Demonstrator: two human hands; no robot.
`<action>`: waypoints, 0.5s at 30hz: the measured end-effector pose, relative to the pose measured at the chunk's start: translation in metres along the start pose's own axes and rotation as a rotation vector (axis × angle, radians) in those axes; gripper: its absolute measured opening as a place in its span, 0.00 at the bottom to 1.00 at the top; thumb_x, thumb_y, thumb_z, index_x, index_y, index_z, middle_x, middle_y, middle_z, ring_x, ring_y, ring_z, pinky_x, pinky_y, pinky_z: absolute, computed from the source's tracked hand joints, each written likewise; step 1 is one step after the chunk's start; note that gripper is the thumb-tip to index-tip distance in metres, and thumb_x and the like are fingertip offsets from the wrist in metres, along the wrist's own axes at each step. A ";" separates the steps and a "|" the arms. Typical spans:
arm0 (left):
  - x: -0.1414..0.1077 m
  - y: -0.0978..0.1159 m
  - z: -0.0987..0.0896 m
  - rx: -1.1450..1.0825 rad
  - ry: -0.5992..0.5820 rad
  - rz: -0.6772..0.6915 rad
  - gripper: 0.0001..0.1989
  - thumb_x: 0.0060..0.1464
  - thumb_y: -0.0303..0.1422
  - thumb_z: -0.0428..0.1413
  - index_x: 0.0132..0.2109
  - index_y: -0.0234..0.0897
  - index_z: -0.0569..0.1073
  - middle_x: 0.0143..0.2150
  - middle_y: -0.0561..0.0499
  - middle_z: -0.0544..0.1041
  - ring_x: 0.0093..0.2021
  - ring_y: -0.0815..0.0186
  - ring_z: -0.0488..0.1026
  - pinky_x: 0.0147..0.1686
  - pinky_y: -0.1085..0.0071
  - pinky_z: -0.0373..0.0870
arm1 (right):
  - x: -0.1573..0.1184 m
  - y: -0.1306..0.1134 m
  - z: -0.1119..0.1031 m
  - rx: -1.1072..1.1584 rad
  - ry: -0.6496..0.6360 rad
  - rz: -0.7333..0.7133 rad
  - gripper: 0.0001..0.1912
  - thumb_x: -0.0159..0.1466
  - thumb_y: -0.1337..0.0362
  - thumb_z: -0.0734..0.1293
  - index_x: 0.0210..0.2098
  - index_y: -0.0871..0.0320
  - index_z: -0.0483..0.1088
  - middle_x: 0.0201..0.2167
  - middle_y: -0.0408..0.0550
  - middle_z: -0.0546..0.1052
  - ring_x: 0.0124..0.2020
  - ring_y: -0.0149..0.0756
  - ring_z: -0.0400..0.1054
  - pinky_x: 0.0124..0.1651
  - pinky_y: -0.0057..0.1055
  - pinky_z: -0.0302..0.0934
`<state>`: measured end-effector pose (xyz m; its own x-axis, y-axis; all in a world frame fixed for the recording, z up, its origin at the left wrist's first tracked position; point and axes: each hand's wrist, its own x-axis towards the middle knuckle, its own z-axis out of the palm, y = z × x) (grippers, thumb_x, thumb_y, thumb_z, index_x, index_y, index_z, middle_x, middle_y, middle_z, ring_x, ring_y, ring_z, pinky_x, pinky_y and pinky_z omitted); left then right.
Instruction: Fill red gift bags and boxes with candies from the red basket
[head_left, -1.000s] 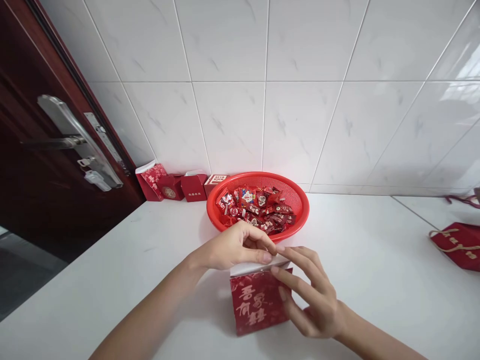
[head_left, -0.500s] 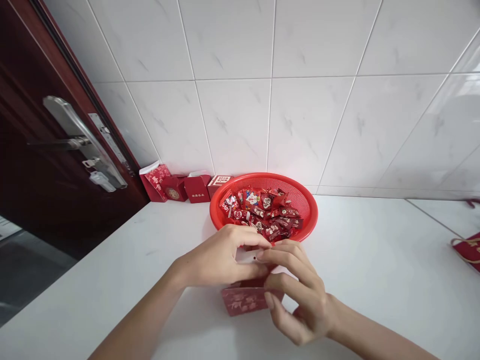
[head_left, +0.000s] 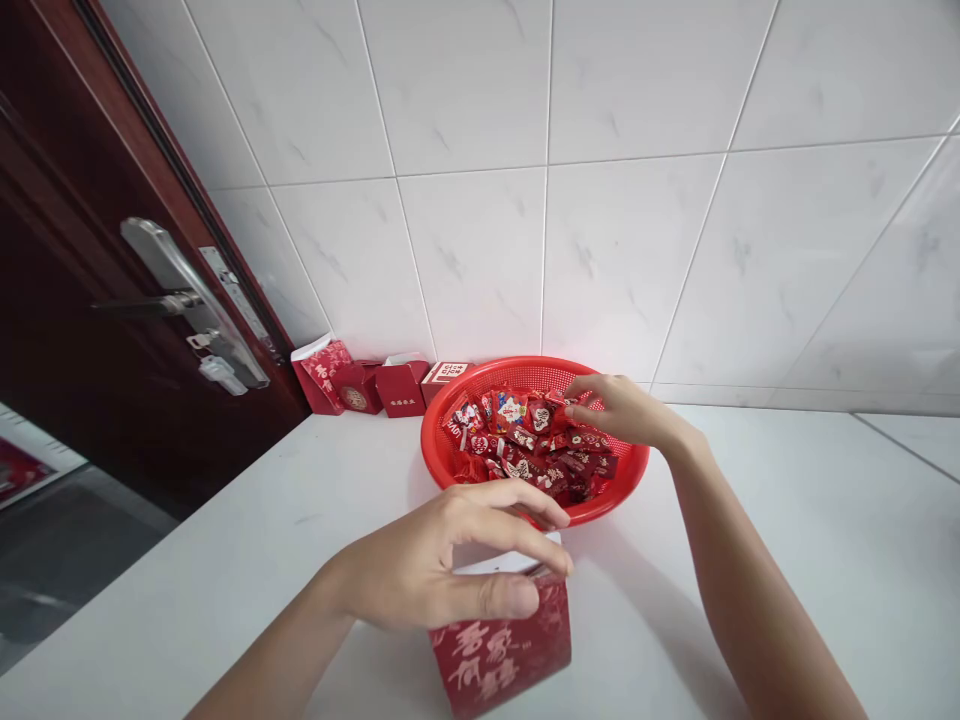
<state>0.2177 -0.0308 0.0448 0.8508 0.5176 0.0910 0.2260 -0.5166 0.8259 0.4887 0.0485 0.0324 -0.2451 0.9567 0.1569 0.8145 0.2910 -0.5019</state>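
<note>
A red gift box [head_left: 510, 650] with pale lettering stands near me on the white counter, its pale flap raised at the top. My left hand [head_left: 457, 555] is around the upper part of this box, thumb across the front and fingers curved over the far side. Beyond it sits a red plastic basket [head_left: 637, 470] holding many small wrapped candies [head_left: 525, 440]. Over the basket's right side is my right hand [head_left: 615, 405], thumb and fingers apart, fingertips at the candies. No candy shows between them.
Several red boxes [head_left: 401, 388] stand in a row against the white tiled wall [head_left: 472, 250], left of the basket. A dark red door [head_left: 97, 250] with a metal handle is at the left, beyond the edge of the white counter [head_left: 300, 520].
My right hand has left the box and moved forward to the basket of candies. The box now shows more of its lettered front, and my left hand has stayed at it.
</note>
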 end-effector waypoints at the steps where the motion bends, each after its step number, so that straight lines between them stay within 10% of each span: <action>1: 0.001 -0.001 -0.002 -0.007 0.042 0.000 0.14 0.63 0.41 0.60 0.52 0.46 0.82 0.59 0.46 0.76 0.58 0.56 0.74 0.61 0.62 0.69 | 0.006 0.004 0.004 -0.024 -0.087 0.038 0.10 0.67 0.62 0.66 0.45 0.55 0.76 0.47 0.50 0.81 0.48 0.42 0.74 0.46 0.33 0.65; 9: 0.030 -0.056 -0.057 0.266 0.359 -0.196 0.18 0.63 0.43 0.55 0.52 0.37 0.80 0.56 0.44 0.80 0.56 0.56 0.76 0.58 0.62 0.71 | 0.034 0.018 0.030 -0.174 -0.307 0.205 0.12 0.64 0.63 0.70 0.46 0.57 0.75 0.51 0.54 0.78 0.51 0.48 0.73 0.41 0.33 0.65; 15: 0.081 -0.092 -0.087 0.548 0.199 -0.387 0.19 0.60 0.36 0.52 0.54 0.35 0.79 0.58 0.44 0.80 0.56 0.55 0.76 0.58 0.63 0.70 | 0.037 0.022 0.034 -0.184 -0.320 0.205 0.14 0.64 0.63 0.70 0.49 0.57 0.74 0.54 0.55 0.77 0.53 0.48 0.73 0.44 0.34 0.66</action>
<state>0.2248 0.1183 0.0249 0.5691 0.8222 -0.0095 0.7468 -0.5120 0.4245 0.4797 0.0906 -0.0016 -0.1955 0.9564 -0.2168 0.9367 0.1167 -0.3300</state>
